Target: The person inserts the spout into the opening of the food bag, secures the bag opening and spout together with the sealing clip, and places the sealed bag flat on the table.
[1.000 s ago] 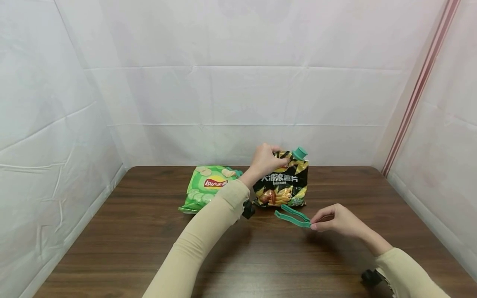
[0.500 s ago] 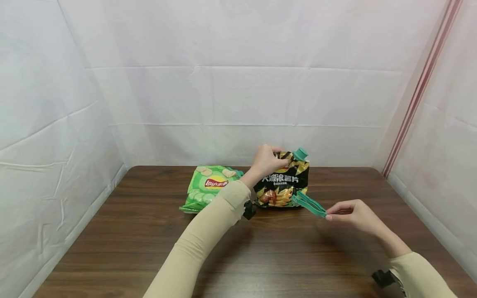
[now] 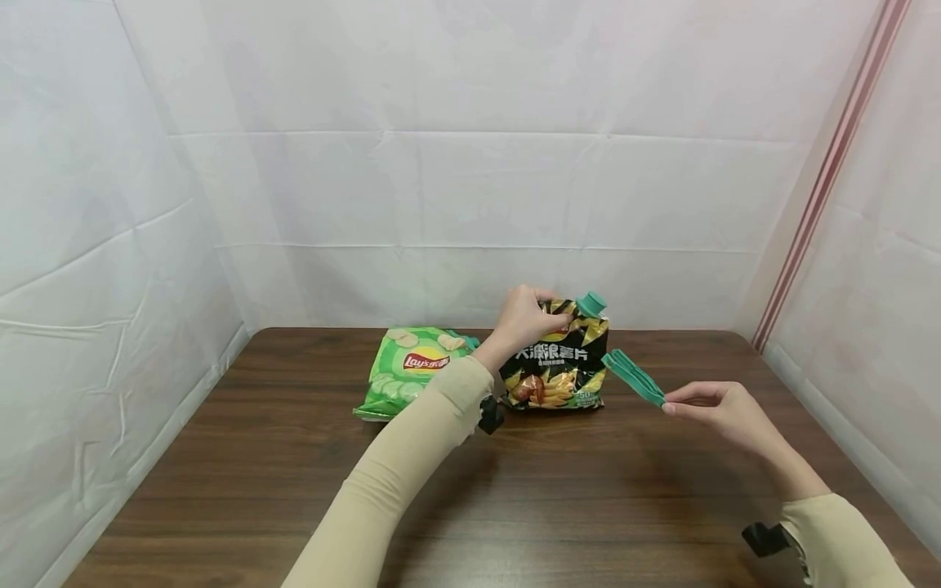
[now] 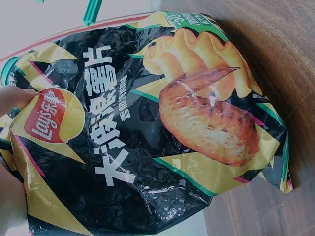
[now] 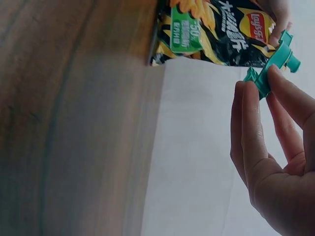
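Observation:
My left hand (image 3: 525, 317) grips the top of a black Lay's chip bag (image 3: 555, 380), thumb on its front. Standing upright on the table, the bag has a teal cap-like piece (image 3: 591, 304) at its upper right corner. With thumb and fingertips, my right hand (image 3: 728, 412) pinches one end of a teal bag clip (image 3: 634, 377), raised above the table. The clip's far tip is by the bag's right edge; whether they touch I cannot tell. In the left wrist view, part of the clip (image 4: 92, 12) shows beyond the bag (image 4: 133, 113).
A green Lay's chip bag (image 3: 408, 367) leans to the left of the black one, with a teal piece (image 3: 465, 336) at its top right, partly hidden by my left arm. The brown wooden table (image 3: 515, 506) ends at a white cloth backdrop (image 3: 478, 188).
My right hand has moved right and away from me, raising the clip. The clip's arms, spread apart before, are now close together. The left hand and black bag have barely moved.

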`<state>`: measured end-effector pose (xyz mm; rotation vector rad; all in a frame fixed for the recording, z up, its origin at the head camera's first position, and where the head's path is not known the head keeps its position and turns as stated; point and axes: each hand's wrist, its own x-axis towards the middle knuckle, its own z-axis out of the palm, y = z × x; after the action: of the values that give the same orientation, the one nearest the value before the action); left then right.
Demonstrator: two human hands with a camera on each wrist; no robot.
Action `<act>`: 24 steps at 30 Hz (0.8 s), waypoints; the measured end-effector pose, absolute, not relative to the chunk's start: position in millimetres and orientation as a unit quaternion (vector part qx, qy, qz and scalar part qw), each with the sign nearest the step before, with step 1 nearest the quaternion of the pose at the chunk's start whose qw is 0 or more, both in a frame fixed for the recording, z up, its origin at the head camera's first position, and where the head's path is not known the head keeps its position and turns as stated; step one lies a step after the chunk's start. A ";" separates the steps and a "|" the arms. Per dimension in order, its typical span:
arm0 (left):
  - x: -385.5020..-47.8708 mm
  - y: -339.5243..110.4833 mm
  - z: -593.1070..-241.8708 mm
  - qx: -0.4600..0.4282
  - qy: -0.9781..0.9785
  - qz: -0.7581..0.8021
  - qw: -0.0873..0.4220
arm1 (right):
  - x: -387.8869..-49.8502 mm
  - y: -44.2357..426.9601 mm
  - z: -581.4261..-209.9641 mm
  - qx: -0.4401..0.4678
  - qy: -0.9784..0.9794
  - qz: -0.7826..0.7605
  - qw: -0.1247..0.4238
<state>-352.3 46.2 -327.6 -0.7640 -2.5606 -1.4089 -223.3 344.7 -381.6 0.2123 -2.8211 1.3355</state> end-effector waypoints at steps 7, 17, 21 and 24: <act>-352.8 46.5 -327.3 -0.260 -0.843 -0.466 0.066 | -235.7 345.7 -369.4 0.059 -0.901 0.429 0.031; -356.8 46.4 -329.9 -0.253 -0.847 -0.465 0.055 | -254.6 333.7 -357.3 0.064 -0.887 0.454 0.048; -357.1 46.1 -330.1 -0.255 -0.844 -0.469 0.055 | -260.5 330.1 -355.3 0.067 -0.888 0.453 0.051; -357.1 45.4 -330.2 -0.258 -0.841 -0.472 0.055 | -264.3 326.5 -354.1 0.070 -0.893 0.440 0.057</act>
<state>-357.1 45.4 -330.2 -0.7834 -2.5533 -1.4340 -264.3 326.5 -354.1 0.2124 -2.7093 1.3347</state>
